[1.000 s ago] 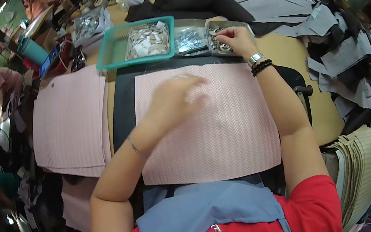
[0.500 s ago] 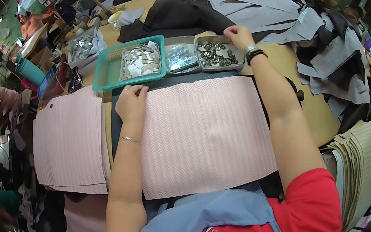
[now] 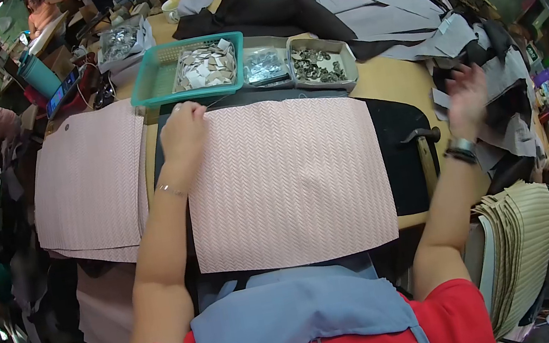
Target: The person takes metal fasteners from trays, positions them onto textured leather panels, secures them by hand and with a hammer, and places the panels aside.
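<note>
A pink sheet with a woven herringbone pattern (image 3: pixel 287 184) lies flat in front of me. At its top left corner my left hand (image 3: pixel 184 135) is closed, fingertips pinched together; what they hold is too small to make out. A thin line runs right from those fingertips. My right hand (image 3: pixel 468 98) is raised past the table's right side, blurred, with fingers apart and nothing visible in it. Nearest to it on the table is a hammer (image 3: pixel 426 158), lying on a black pad (image 3: pixel 393 124). A small box of metal fittings (image 3: pixel 324 66) stands beyond the sheet.
A stack of pink sheets (image 3: pixel 90 186) lies to the left. Beyond the sheet are a teal basket (image 3: pixel 153 83) with small pale pieces and a tray of plastic packets (image 3: pixel 265 65). Grey and black cut pieces (image 3: pixel 370 2) cover the far side. A person sits opposite.
My right hand has left the box of metal fittings and swung right and toward me, fingers spreading. My left hand stays at the sheet's corner. The hammer has come into fuller view.
</note>
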Available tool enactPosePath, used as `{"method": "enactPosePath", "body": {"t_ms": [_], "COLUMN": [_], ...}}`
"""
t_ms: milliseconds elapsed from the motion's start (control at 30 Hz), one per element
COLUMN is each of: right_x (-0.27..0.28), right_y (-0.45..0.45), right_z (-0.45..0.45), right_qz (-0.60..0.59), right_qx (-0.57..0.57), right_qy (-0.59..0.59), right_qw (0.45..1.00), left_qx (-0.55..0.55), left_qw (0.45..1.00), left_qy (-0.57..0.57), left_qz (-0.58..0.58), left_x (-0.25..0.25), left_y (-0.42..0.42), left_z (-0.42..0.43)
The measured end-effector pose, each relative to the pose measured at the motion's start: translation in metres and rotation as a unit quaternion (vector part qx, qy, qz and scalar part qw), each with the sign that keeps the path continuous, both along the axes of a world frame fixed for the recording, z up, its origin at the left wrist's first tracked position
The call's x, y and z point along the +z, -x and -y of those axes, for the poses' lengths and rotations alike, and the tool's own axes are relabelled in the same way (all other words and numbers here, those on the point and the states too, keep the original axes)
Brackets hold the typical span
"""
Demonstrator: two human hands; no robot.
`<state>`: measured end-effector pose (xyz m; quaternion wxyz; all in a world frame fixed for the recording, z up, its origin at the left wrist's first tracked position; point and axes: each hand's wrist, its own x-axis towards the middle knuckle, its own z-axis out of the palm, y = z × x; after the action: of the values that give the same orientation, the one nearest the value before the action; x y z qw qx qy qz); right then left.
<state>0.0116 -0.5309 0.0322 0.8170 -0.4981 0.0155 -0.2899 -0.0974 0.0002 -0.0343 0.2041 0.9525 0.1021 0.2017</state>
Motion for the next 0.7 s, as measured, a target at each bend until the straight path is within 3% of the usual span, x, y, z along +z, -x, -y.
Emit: {"method": "enactPosePath", "body": {"t_ms": [67,100,167,267,333,400,467,600,700], "right_x": [-0.011,-0.014,-0.04,-0.053,-0.052,-0.043,-0.042,-0.054,-0.06], "right_y": [-0.019,-0.031,-0.066,-0.095,-0.102,-0.103,-0.1,-0.097,-0.097], "right_z": [-0.066,-0.094,-0.133,-0.168,-0.179,-0.182,-0.182,-0.167,-0.159], "right_qz": [-0.098,-0.066,-0.018,-0.121,-0.14,-0.172,-0.18,-0.095,-0.126], "right_qx": [0.093,0.097,0.177,0.203,0.188,0.225,0.22,0.172,0.188], "right_qy": [0.239,0.445,0.573,0.74,0.823,0.802,0.792,0.745,0.678], "right_qw": [0.962,0.888,0.8,0.63,0.517,0.526,0.54,0.637,0.699], "left_qx": [-0.05,-0.047,-0.025,0.021,0.08,0.073,0.18,0.133,0.048], "left_qw": [0.998,0.998,0.995,0.979,0.947,0.907,0.78,0.85,0.907], "left_qy": [0.029,0.044,0.043,-0.04,-0.016,0.011,-0.136,-0.157,-0.177], "left_qz": [0.015,-0.014,-0.083,-0.201,-0.31,-0.414,-0.583,-0.485,-0.379], "left_x": [0.019,0.031,0.057,0.088,0.088,0.065,0.049,0.053,0.078], "left_y": [0.036,0.059,0.116,0.205,0.261,0.324,0.365,0.375,0.294], "left_z": [-0.016,-0.019,-0.033,-0.066,-0.1,-0.147,-0.157,-0.156,-0.115]}}
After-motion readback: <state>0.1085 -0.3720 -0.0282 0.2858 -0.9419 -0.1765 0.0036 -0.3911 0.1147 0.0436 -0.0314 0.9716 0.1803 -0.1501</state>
